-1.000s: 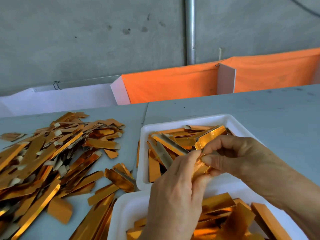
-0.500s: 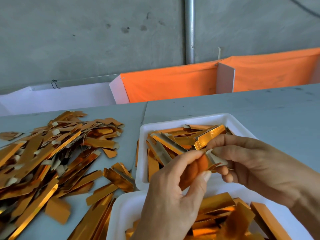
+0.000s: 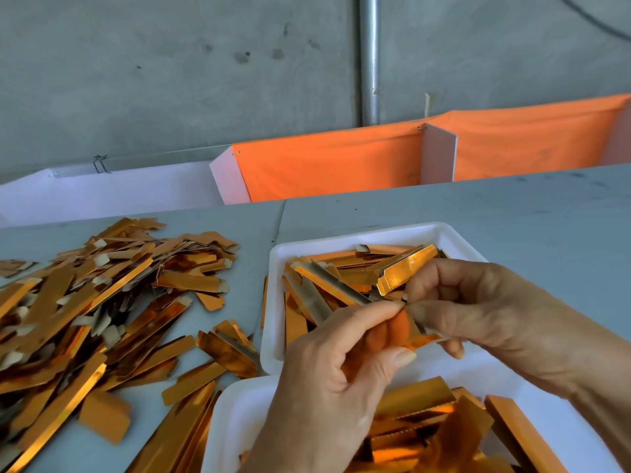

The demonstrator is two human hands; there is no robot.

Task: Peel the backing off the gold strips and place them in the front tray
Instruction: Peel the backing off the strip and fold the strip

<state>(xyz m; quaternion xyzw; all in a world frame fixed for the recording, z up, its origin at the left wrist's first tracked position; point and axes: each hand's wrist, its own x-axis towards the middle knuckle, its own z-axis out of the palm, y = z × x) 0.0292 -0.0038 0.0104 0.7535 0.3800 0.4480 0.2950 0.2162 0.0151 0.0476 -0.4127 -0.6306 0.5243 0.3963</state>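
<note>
My left hand (image 3: 327,380) is curled, thumb and forefinger pinching one end of a gold strip (image 3: 397,331) that I hold above the gap between the two white trays. My right hand (image 3: 478,308) meets it from the other side, fingers bent, its thumb and forefinger tip nipping the pale backing (image 3: 418,324) at the strip's upper edge, just where my left forefinger ends. The fingertips of both hands nearly touch there. The strip's lower end pokes out beneath my right fingers, shining orange-gold. How far the backing has come away I cannot tell; my fingers cover most of it. Behind my hands sits the far tray (image 3: 341,238), holding a jumble of gold strips and grey-backed pieces. Below my wrists is the front tray (image 3: 228,421), with flat gold strips lying in it (image 3: 420,397). To my left, a wide loose heap of strips (image 3: 102,302) sprawls over the grey bench (image 3: 512,216), many showing small pale tabs at their ends, a few resting against the trays' rims.
</note>
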